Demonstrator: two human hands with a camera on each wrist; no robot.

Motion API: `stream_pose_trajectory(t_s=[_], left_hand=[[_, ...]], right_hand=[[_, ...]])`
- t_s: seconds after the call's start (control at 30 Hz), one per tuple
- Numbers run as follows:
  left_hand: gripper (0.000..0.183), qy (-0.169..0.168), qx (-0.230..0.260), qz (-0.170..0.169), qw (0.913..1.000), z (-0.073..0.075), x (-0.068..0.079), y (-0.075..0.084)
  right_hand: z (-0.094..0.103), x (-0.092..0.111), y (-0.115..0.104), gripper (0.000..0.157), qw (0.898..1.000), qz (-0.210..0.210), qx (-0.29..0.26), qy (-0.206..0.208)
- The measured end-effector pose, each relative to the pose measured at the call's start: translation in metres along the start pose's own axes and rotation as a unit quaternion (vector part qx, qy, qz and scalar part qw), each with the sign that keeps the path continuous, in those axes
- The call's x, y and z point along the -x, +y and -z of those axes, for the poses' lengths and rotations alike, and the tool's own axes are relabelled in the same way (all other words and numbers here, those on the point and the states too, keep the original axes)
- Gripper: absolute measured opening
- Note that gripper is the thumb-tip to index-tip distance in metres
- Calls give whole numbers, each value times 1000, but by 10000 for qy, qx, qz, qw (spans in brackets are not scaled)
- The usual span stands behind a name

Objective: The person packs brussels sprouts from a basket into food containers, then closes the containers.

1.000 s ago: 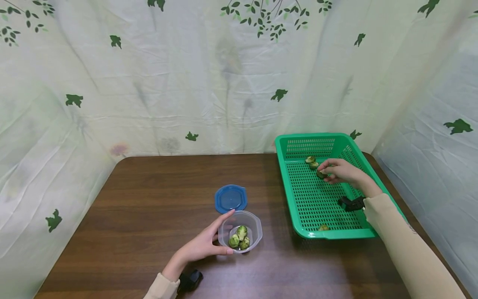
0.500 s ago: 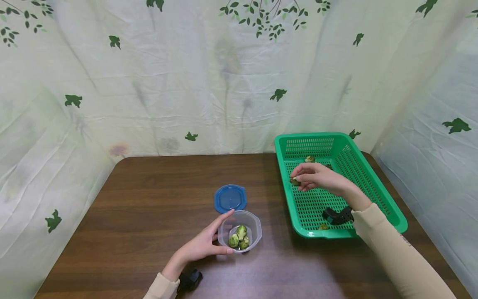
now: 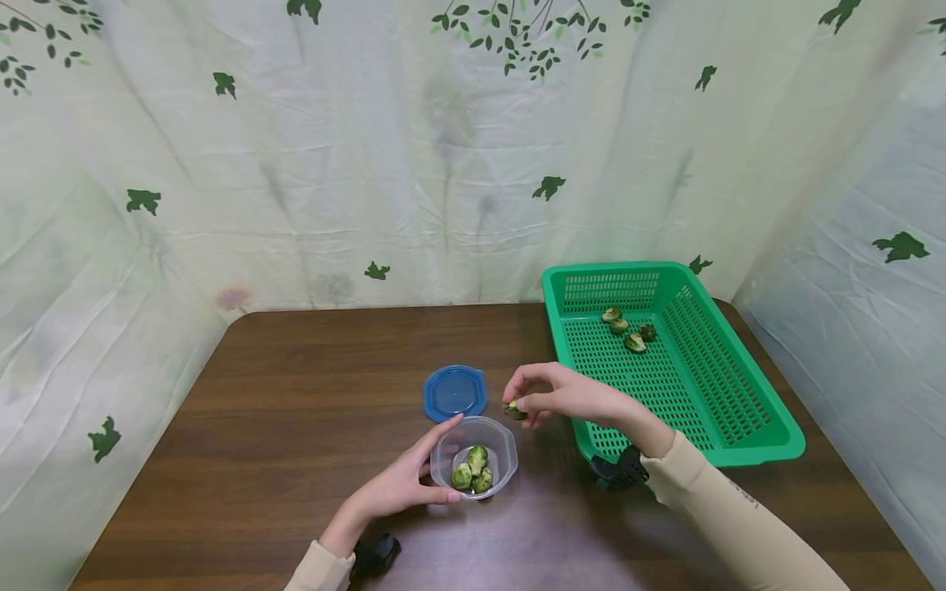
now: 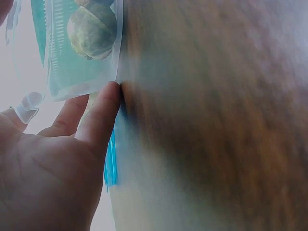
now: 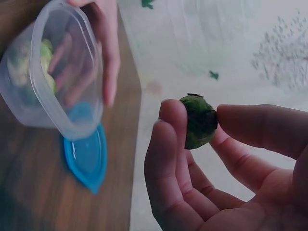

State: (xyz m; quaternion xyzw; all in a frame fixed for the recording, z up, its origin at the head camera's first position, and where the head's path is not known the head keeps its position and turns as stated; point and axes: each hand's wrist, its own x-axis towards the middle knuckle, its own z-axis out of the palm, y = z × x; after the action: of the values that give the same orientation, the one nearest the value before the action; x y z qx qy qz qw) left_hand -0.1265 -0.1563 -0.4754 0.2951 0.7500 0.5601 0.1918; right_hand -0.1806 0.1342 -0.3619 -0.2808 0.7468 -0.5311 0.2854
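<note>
My right hand [image 3: 565, 394] pinches a Brussels sprout [image 5: 197, 122] between thumb and fingertips, above the table just right of the plastic container. With thumb in front and fingers behind, my left hand [image 3: 402, 484] grips the left side of that clear container [image 3: 512, 450]. Inside lie three green Brussels sprouts [image 3: 477, 460]; the left wrist view catches one sprout [image 4: 92, 31] through the clear wall. A blue lid [image 3: 454, 392] lies flat right behind the container.
To the right stands a green slotted basket [image 3: 727, 316], with several sprouts [image 3: 635, 342] towards its back. The right forearm crosses its front left corner. A printed curtain [image 3: 332, 180] hangs behind the wooden table [image 3: 296, 394].
My right hand has carried a sprout out of the basket, leftwards and nearer, to beside the container. The left hand and the container have stayed put.
</note>
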Motion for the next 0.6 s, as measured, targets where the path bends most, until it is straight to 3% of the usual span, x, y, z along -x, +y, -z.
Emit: stream_pose_trajectory(t_s=[0.23, 0.6], left_hand=[[94, 31, -16, 198, 9998, 0, 1, 2], [93, 57, -82, 349, 9993, 0, 1, 4]], right_hand=[[-26, -10, 1, 10, 9984, -9, 559, -82], [-45, -18, 6, 13, 9914, 144, 1301, 40]])
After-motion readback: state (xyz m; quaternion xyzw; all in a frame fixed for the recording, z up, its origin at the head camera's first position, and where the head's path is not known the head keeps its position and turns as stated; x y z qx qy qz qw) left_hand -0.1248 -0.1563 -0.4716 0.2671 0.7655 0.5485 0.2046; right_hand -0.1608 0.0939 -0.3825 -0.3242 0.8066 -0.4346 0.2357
